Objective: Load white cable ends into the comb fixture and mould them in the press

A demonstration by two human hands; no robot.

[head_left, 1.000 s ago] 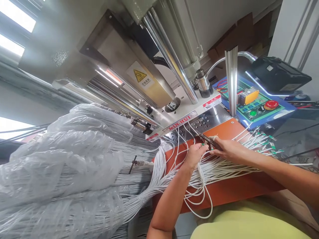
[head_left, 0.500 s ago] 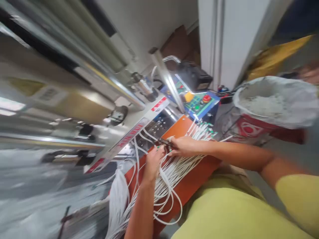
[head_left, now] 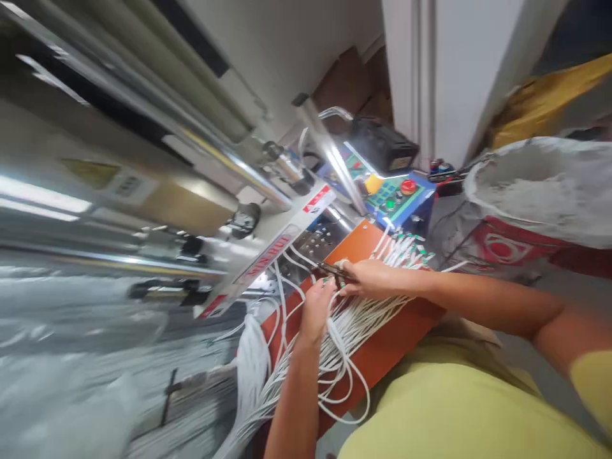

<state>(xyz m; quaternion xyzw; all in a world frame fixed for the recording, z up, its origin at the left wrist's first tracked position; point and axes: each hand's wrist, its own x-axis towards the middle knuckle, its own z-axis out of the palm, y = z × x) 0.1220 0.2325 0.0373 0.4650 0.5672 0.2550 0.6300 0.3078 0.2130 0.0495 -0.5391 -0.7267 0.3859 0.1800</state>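
My left hand (head_left: 317, 308) is closed in a pinch on the green-tipped end of a white cable, above an orange-red work surface (head_left: 382, 357). Just beside it, my right hand (head_left: 375, 278) grips a dark metal hand tool (head_left: 336, 271), pliers-like, though blur hides its exact kind. The tool's tip is close to my left fingertips; I cannot tell whether they touch. A bundle of white cables (head_left: 358, 328) lies beneath both hands, some of it looping toward me. Several green-ended cable tips (head_left: 406, 250) fan out past my right wrist.
Left of my hands stands a machine with a white labelled bar (head_left: 268, 255) and metal rods. Behind is a blue control panel (head_left: 399, 194) with a red button (head_left: 408, 187). At the right, a lined bucket (head_left: 535, 220) holds pale material. More white cable (head_left: 253, 363) hangs at the left.
The whole view has shifted, so the scene sits farther right. Both hands remain close together at the same spot over the cables, with the tool still in my right hand.
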